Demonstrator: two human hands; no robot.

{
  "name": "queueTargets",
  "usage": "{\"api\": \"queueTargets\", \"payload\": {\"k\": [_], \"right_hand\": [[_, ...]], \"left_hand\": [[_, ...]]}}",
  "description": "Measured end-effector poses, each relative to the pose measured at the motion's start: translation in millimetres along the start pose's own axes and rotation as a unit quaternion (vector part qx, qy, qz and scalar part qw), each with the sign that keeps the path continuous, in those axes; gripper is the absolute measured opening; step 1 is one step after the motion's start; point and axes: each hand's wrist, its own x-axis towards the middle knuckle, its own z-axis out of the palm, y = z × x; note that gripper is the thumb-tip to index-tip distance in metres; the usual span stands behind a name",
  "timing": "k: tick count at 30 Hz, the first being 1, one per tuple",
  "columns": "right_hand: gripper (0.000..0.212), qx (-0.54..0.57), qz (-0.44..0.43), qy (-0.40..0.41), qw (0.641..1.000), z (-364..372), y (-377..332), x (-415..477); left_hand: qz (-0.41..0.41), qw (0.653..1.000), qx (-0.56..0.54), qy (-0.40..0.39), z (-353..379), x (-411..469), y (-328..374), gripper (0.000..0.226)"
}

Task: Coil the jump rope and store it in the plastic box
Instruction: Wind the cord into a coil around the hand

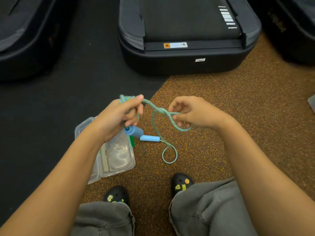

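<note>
Your left hand [119, 116] grips coils and a handle [133, 131]; right hand [190, 113] pinches rope [163, 111]. Keep loops even above the box [119, 157].

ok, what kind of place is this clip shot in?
Most likely a gym. A treadmill stands straight ahead with more dark machines either side, and the floor is speckled rubber beside a black mat. The jump rope held in both hands fits that too.
</note>
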Motion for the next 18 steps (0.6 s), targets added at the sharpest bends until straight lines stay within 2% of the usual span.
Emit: {"api": "queueTargets", "payload": {"k": [3, 7, 9, 11, 14, 18], "right_hand": [[0.009, -0.083, 0.026, 0.014, 0.996, -2, 2, 2], [0.022, -0.044, 0.088, 0.023, 0.995, -9, 13, 4], [0.034, 0.032, 0.084, 0.0, 0.996, -9, 10, 2], [0.05, 0.15, 0.066, -0.064, 0.984, -8, 1, -2], [0.04, 0.231, 0.038, -0.146, 0.961, -6, -10, -3], [0.018, 0.302, 0.023, -0.178, 0.936, -5, -9, 1]], "left_hand": [[0.007, 0.999, -0.026, 0.018, -6, 0, 2, 0.038], [0.008, 0.999, -0.018, 0.031, -5, -1, 1, 0.039], [0.005, 0.999, -0.021, 0.027, -3, -1, 1, 0.038], [0.005, 0.999, -0.028, 0.018, 0, -1, 1, 0.038], [0.005, 0.999, -0.04, 0.015, 1, -1, 2, 0.037], [0.005, 0.997, -0.077, 0.027, -3, -1, 2, 0.038]]}}
